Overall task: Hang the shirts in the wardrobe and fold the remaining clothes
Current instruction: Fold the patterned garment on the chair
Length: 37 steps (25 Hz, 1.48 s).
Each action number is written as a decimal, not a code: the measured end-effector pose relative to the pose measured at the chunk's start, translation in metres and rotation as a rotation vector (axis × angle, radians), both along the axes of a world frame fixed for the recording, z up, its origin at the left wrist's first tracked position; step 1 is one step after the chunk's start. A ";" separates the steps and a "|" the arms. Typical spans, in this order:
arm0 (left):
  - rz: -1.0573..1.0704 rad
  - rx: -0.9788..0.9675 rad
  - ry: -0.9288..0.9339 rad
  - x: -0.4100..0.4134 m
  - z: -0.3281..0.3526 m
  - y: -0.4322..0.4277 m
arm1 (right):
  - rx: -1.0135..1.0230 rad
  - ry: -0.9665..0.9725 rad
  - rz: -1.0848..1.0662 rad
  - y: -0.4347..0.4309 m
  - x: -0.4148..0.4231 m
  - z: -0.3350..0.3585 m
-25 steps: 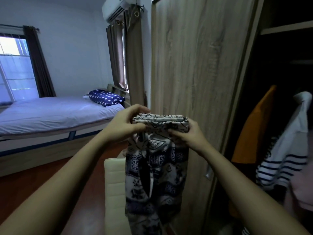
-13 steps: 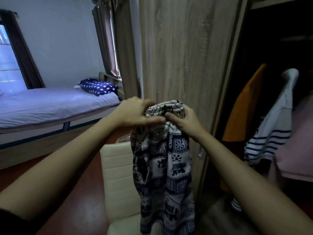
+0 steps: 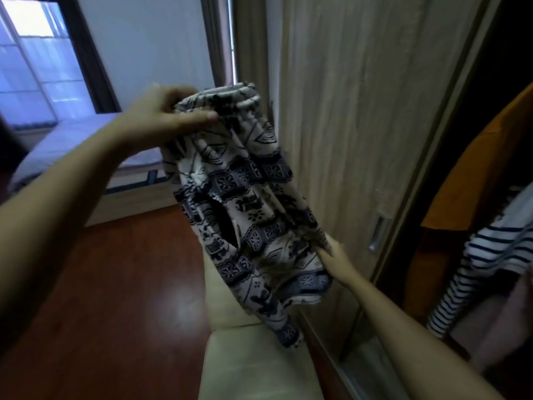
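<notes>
Patterned shorts: left hand pinches waistband, right hand grips lower hem.

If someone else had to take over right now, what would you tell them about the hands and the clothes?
Left hand grips the top of the patterned garment.
Right hand holds its lower part.
The garment hangs in the air over the cream seat, beside the wardrobe.
Done: an orange shirt and a striped shirt hang inside it.
Left: fold this garment; other clothes are not in view.
</notes>
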State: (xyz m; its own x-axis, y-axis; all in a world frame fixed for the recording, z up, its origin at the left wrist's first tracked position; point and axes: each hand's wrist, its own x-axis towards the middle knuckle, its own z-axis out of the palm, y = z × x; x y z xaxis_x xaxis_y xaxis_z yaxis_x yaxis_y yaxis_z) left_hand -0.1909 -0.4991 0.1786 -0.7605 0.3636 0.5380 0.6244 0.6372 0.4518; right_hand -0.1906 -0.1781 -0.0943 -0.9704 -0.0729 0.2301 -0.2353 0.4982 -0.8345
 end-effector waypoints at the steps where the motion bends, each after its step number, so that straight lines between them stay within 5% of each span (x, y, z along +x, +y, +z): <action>1: 0.047 -0.022 0.001 -0.003 -0.017 -0.017 | 0.049 0.007 -0.043 -0.002 -0.003 -0.005; 7: 0.317 -0.003 -0.223 -0.001 -0.204 -0.103 | 0.541 -0.093 -0.040 -0.007 0.009 -0.075; 10: 0.369 0.017 -0.555 0.011 -0.318 -0.117 | 0.725 -0.260 0.086 -0.011 0.023 -0.144; 15: 0.430 0.062 -0.667 0.017 -0.367 -0.129 | 0.792 -0.376 0.227 -0.004 0.014 -0.165; 20: 0.577 0.018 -0.943 0.023 -0.536 -0.147 | 0.886 -0.503 0.455 -0.036 -0.056 -0.307; 25: 0.782 0.046 -1.038 0.032 -0.708 -0.154 | 0.932 -0.232 0.286 -0.063 -0.084 -0.483; 30: 0.842 0.164 -1.106 0.029 -0.741 -0.163 | 0.923 -0.167 0.017 -0.062 -0.096 -0.509; 33: 0.773 0.247 -1.219 0.021 -0.714 -0.155 | 0.730 -0.176 0.031 -0.063 -0.057 -0.504; 37: 0.779 -0.055 -1.067 0.007 -0.656 -0.107 | 0.758 -0.292 0.206 -0.075 0.016 -0.509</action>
